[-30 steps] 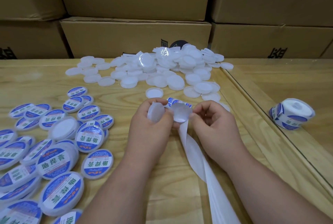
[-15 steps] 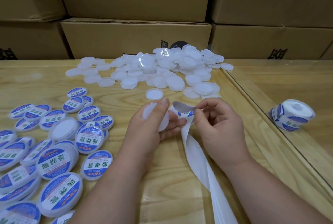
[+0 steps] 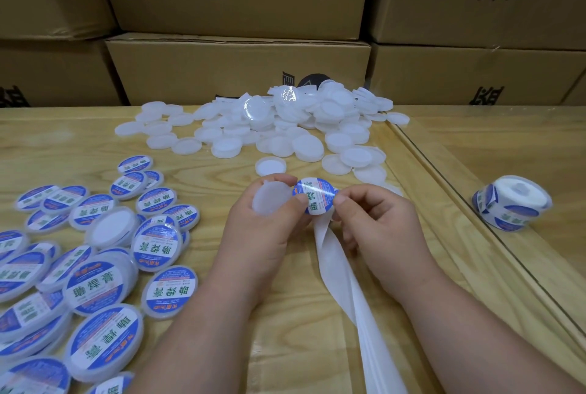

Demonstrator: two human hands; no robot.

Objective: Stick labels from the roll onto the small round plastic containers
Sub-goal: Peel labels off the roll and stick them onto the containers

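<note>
Left hand [image 3: 263, 228] grips blank container [image 3: 269, 200]; right hand [image 3: 380, 228] pinches label [image 3: 314, 200] (apparently peeled).

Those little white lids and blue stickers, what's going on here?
A person is labelling small plastic containers by hand. The left hand holds a blank container, while the right hand pinches a blue label just peeled from the backing strip. Labelled ones lie to the left; the unlabelled pile sits behind.
</note>
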